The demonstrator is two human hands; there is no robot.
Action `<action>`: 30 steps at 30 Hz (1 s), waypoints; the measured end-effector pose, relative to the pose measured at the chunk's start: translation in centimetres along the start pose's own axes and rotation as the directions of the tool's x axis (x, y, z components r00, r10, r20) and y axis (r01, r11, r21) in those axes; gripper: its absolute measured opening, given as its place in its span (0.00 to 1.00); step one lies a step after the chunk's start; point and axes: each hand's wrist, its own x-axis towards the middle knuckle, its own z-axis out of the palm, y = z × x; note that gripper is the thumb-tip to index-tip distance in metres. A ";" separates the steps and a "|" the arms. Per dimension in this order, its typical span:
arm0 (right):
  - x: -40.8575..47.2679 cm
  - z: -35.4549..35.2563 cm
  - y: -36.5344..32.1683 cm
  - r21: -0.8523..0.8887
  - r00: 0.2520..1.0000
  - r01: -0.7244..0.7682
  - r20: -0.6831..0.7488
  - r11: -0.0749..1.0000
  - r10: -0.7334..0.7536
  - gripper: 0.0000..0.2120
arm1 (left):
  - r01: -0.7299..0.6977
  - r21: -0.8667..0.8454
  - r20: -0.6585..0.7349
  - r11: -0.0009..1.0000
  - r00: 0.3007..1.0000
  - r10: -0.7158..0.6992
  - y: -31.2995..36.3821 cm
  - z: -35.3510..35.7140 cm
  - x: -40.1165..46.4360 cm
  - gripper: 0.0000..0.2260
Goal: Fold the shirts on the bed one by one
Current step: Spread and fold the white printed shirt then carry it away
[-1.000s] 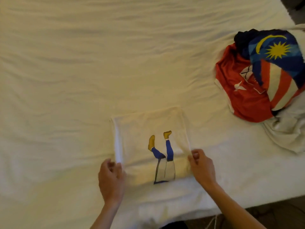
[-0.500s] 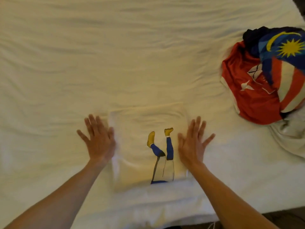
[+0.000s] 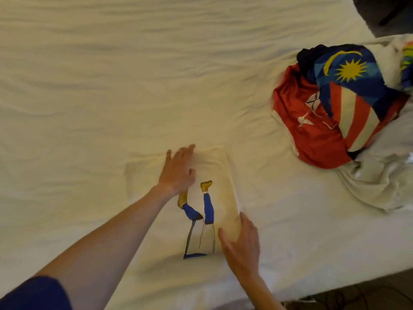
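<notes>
A folded white shirt (image 3: 220, 173) with a print of blue legs and yellow shoes lies on the bed near its front edge. My left hand (image 3: 177, 170) lies flat on the shirt's far left part, fingers straight. My right hand (image 3: 242, 245) rests flat against the shirt's near right edge, fingers straight. To the right sits a crumpled pile: a red shirt (image 3: 310, 133) under a shirt with a blue, red and white flag print (image 3: 350, 90).
The white bed sheet (image 3: 134, 74) spreads wide to the left and back. Crumpled white cloth (image 3: 377, 182) lies by the pile at the right. The bed's front edge (image 3: 335, 285) runs along the bottom right, with dark floor beyond.
My left hand slid from the shirt's left side onto its top part. My right hand drew back from the middle to the shirt's near right edge. Earlier both pinched the near corners.
</notes>
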 end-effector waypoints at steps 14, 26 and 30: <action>1.7 -5.3 0.0 0.317 0.982 -0.114 0.179 0.941 0.059 0.04 | 0.098 -0.022 0.308 0.995 0.947 -0.087 9.0 -3.6 6.6 0.09; 2.6 -20.2 -11.4 0.167 0.648 0.692 -0.572 0.702 -0.503 0.10 | -0.243 -0.869 -0.210 0.431 0.970 0.124 13.8 -19.2 7.7 0.11; 0.4 -16.2 -12.8 0.077 0.529 0.818 -0.493 0.570 -0.691 0.06 | -0.236 -0.910 -0.178 0.341 0.965 0.192 7.9 -19.3 5.0 0.10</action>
